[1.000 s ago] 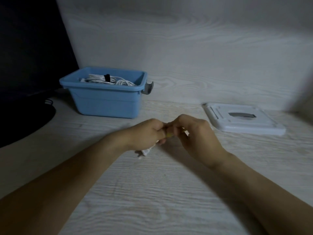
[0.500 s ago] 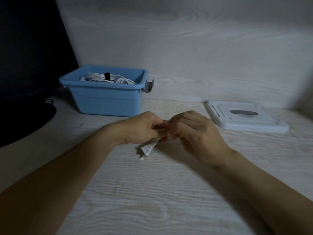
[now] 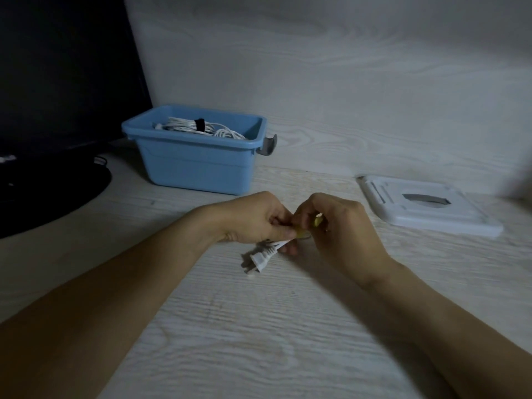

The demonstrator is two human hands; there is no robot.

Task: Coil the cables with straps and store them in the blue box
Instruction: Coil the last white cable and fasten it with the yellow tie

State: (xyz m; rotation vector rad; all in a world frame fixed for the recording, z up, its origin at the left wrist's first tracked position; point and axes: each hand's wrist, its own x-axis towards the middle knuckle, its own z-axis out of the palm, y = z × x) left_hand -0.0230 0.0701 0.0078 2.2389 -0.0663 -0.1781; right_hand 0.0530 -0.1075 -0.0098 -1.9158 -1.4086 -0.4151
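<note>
My left hand (image 3: 256,218) and my right hand (image 3: 339,226) meet over the middle of the table, both with fingers curled. Between them they hold a white cable whose two-pin plug (image 3: 260,259) sticks out below, down and to the left. A yellow strap (image 3: 302,233) shows between the fingertips; my right hand pinches it. Most of the cable is hidden inside the hands. The blue box (image 3: 198,165) stands behind, to the left. Inside it lies a coiled white cable (image 3: 184,129) bound with a black strap (image 3: 199,124).
A white lid (image 3: 429,207) lies flat on the table to the right. A dark monitor (image 3: 63,67) with its round black base (image 3: 43,191) fills the left side. A pale wood-grain wall rises right behind the box.
Both hands have shifted slightly, and the white plug now hangs out further below them. The yellow strap shows more between the fingers.
</note>
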